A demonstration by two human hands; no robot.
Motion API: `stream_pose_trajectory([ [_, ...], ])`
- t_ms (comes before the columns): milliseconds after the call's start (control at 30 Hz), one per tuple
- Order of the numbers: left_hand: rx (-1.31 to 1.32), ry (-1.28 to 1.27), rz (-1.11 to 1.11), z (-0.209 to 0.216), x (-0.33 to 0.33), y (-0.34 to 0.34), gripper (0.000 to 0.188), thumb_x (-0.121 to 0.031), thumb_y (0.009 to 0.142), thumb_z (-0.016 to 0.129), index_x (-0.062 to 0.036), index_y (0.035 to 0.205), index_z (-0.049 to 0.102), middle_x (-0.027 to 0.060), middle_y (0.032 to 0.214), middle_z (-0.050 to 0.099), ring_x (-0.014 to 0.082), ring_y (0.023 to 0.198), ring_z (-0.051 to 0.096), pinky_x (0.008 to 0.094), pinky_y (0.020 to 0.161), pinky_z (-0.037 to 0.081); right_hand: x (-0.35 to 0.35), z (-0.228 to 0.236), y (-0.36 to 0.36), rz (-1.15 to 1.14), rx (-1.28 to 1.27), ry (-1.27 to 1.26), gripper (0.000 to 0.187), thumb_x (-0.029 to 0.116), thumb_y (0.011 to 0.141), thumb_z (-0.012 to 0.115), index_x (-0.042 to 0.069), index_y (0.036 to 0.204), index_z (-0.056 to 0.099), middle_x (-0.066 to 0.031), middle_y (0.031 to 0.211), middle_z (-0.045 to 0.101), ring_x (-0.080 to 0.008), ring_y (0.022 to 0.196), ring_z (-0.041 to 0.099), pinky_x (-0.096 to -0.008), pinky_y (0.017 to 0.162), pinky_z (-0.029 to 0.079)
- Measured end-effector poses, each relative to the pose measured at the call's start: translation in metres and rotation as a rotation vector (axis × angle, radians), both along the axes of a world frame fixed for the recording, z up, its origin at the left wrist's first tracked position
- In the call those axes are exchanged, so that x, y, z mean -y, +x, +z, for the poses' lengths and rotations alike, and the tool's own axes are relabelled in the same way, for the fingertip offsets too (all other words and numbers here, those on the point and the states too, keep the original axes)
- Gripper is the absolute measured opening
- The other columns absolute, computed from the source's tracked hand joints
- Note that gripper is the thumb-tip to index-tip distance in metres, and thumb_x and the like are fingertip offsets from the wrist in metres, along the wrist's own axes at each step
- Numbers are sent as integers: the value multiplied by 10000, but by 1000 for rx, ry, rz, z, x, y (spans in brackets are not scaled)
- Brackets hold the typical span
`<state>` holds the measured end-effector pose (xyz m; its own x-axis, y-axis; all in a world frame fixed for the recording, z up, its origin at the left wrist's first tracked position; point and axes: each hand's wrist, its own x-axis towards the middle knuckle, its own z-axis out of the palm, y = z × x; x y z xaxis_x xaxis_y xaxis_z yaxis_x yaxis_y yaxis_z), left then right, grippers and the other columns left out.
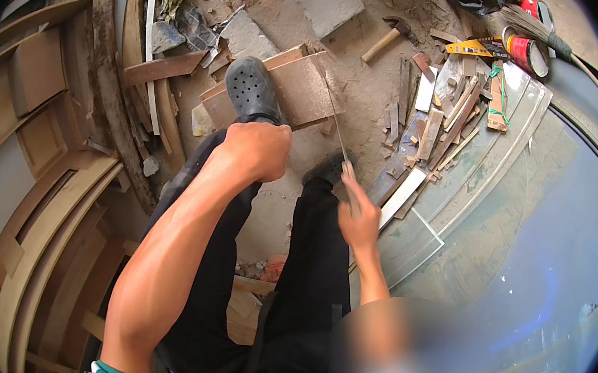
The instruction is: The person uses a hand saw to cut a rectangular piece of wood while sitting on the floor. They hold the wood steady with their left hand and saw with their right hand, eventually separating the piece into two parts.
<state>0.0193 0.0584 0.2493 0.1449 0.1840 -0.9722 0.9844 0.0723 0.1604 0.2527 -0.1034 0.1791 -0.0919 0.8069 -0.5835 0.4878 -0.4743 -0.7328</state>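
My right hand is wrapped round the handle of a handsaw. Its thin blade stretches up to the right end of a brown wooden board that lies on other pieces of wood. On that board stands my left foot in a dark clog, pressing on its left part. My left hand is closed in a fist over my left leg, just below the clog in view, with nothing visible in it. The other clog is on the ground, beneath the saw.
A hammer lies beyond the board, by a grey slab. To the right, wood offcuts and a red can rest on and around a glass sheet. Wooden frames and long planks fill the left.
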Motion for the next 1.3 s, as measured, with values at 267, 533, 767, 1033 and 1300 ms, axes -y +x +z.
stream_pose_trajectory([
  [267,31,77,-113,5,-19,42,328,-32,783,643,3,1107,684,182,1092,725,322,1039,703,427,846,563,-75,-108,-10,-48,112,22,437,113,823,590,91,1253,665,-215,1211,665,-368,1096,661,-412,940,532],
  [533,40,23,3,-9,7,5,307,-23,757,612,17,1060,629,219,1053,703,392,1029,676,486,829,533,-11,9,-3,43,32,97,478,2,789,582,94,1250,669,-232,1215,664,-362,1143,650,-394,972,517],
  [767,146,93,24,6,-18,39,402,-30,755,624,17,1154,634,209,1046,717,360,1020,696,460,824,555,-89,-113,-34,-31,37,120,478,47,793,579,100,1260,664,-221,1241,658,-357,1157,646,-385,981,506],
  [1033,152,-8,52,-4,-1,10,343,-37,726,655,23,1062,690,208,1024,725,359,991,708,445,781,566,-54,-68,-14,10,23,125,446,8,801,566,3,1239,647,-224,1262,651,-324,1240,602,-383,1056,452],
  [1300,84,-48,44,-9,10,8,265,-92,775,694,-93,1027,777,121,1083,748,276,1034,718,380,793,560,-30,-7,-24,59,48,14,455,31,804,556,7,1250,649,-217,1244,667,-333,1212,622,-380,1047,461],
])
